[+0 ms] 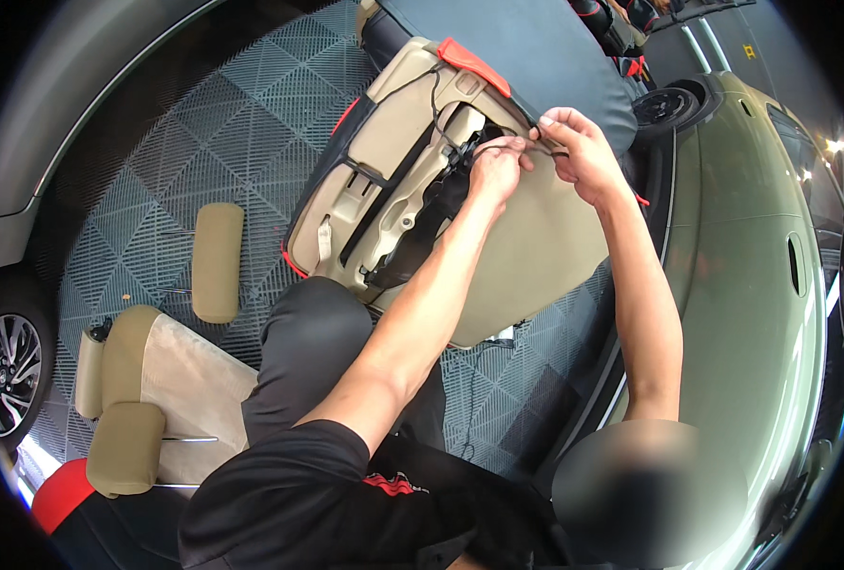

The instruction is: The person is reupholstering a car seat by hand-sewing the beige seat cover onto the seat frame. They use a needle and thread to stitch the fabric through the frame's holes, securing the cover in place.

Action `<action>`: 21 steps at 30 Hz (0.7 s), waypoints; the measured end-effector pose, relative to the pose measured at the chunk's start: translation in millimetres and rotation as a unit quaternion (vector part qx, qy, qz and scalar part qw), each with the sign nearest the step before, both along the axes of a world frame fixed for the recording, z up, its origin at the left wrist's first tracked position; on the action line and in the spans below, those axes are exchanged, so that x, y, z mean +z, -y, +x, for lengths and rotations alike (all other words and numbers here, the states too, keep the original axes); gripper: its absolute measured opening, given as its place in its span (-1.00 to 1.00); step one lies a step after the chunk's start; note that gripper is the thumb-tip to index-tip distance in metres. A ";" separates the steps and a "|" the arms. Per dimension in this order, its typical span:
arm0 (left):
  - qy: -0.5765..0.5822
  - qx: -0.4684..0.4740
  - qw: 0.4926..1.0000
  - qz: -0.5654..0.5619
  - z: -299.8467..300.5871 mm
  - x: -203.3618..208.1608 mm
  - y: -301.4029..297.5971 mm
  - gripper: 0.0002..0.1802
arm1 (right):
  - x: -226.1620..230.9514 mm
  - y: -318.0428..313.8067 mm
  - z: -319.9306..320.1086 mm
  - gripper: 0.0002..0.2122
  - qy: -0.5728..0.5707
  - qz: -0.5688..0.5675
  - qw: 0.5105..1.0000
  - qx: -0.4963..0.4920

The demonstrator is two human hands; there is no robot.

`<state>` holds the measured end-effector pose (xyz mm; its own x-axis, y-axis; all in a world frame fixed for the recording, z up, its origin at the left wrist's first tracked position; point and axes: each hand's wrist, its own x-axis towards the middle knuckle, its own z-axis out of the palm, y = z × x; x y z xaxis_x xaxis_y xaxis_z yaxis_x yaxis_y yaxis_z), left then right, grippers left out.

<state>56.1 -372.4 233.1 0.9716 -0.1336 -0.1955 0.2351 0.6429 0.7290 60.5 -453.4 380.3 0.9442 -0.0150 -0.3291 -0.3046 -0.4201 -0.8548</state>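
A beige car seat (346, 204) lies tipped over ahead of me, with its plastic panels and part of its metal frame (405, 204) exposed. Red-edged cover fabric (474, 66) wraps its far end. My left hand (498, 171) reaches over the frame near the seat's far right side, fingers closed on a thin black cord. Close beside it, my right hand (582, 152) is raised with thumb and fingers pinched on the cord (559, 154). Another stretch of black cord (436, 104) runs across the beige panel. The fingertips partly hide what they grip.
Several olive-beige headrests, one (218, 261) on the grey tiled floor (260, 142), lie to the left. A beige seat section (189, 370) is near them. A green car (736, 256) stands close on the right, a grey car (70, 66) at left. A dark padded surface (508, 38) lies beyond the seat.
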 end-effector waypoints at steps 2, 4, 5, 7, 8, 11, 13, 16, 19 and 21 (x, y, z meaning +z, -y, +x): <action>0.027 0.025 0.999 0.003 -7.1 0.8 2.8 -0.76 | 1.8 3.6 8.7 -0.85 0.000 -0.016 1.000 -0.007; 0.071 0.047 0.995 0.045 -5.1 0.9 3.6 -0.73 | -1.5 2.7 18.6 -0.84 -0.009 -0.119 0.993 -0.013; 0.087 0.070 0.992 0.065 -4.7 -0.3 2.1 -0.72 | -4.8 -1.7 19.3 -0.83 -0.019 -0.168 0.986 -0.016; 0.120 0.113 0.981 0.104 -4.9 -2.3 -0.4 -0.70 | -6.5 -8.9 19.5 -0.82 0.005 -0.208 0.978 -0.005; 0.134 0.114 0.975 0.137 -4.0 -1.8 -1.1 -0.71 | -6.3 -8.7 19.9 -0.82 0.027 -0.225 0.974 -0.003; 0.177 0.118 0.949 0.234 1.8 -1.4 -8.2 -0.72 | -10.1 -2.3 17.1 -0.86 0.057 -0.261 0.964 -0.009; 0.169 0.126 0.947 0.244 -2.8 2.8 -8.0 -0.75 | -9.7 3.8 14.0 -0.86 0.040 -0.252 0.967 -0.023; 0.165 0.149 0.938 0.267 -5.8 -1.8 -3.7 -0.72 | -4.1 -2.8 11.8 -0.82 0.004 -0.227 0.973 -0.029; 0.210 0.209 0.917 0.268 -0.9 -17.9 5.4 -0.73 | -8.1 -12.9 18.7 -0.75 0.045 -0.260 0.964 0.013; 0.182 0.208 0.931 0.239 -11.9 -8.9 13.3 -0.74 | -24.2 6.3 20.0 -0.73 0.108 -0.278 0.954 0.025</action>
<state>44.2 -385.8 224.2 0.9336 0.2863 0.2154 -0.2793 0.2048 0.9381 80.5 -459.7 356.1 0.9932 -0.0845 -0.0798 -0.1142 -0.8366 -0.5357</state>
